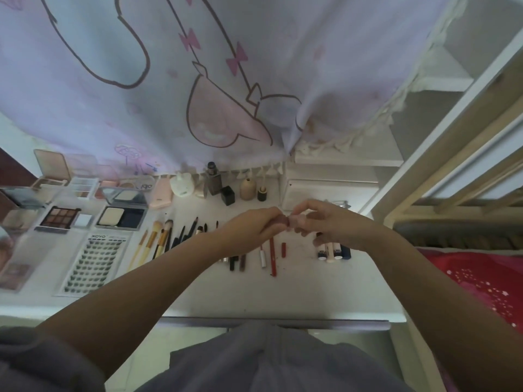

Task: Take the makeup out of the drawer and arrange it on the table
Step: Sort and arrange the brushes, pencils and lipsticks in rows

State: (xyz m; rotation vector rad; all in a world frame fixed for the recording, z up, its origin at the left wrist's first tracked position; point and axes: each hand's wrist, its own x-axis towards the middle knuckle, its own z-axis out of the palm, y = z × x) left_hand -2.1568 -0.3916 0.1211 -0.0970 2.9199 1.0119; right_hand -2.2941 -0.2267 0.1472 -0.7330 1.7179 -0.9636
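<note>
Two bare forearms are seen, uncovered from elbow to wrist, with no watch, bracelet or ring to be made out. The left hand point(256, 226) and right hand point(329, 222) are left ungloved. A grey sleeve point(42, 360), loose and soft-looking, is glimpsed at the lower left corner. Grey fabric point(268, 360), plain and unmarked, is worn over the lap below.

Printed pastel curtain point(198, 66) hangs behind table; red star-patterned bedding point(481, 278) at right, wooden bed frame point(452, 154) above it.
</note>
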